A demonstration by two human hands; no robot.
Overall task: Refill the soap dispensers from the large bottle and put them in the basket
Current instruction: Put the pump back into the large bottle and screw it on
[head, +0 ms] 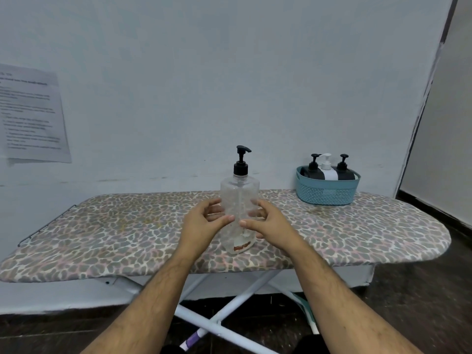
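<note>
Large clear pump bottle (239, 213) stands upright at frame centre on the ironing board (102, 238), btwn left hand (204, 221) & right hand (268, 223), both loosely cupped w/ fingers relaxed, equally near; grip unclear.

Clear glossy plastic large bottle (239, 213), woven-look matt plastic basket (327, 191), seemingly matt printed cloth ironing board (127, 238).

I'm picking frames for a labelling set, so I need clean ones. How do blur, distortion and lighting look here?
Head view: wide-angle bending bows the ironing board and the wall edge at right; fingers of the left hand and right hand are slightly smeared around the clear bottle; the wall paper is too soft to read; light is flat and dim, with no glare; the basket stays fairly sharp.
</note>
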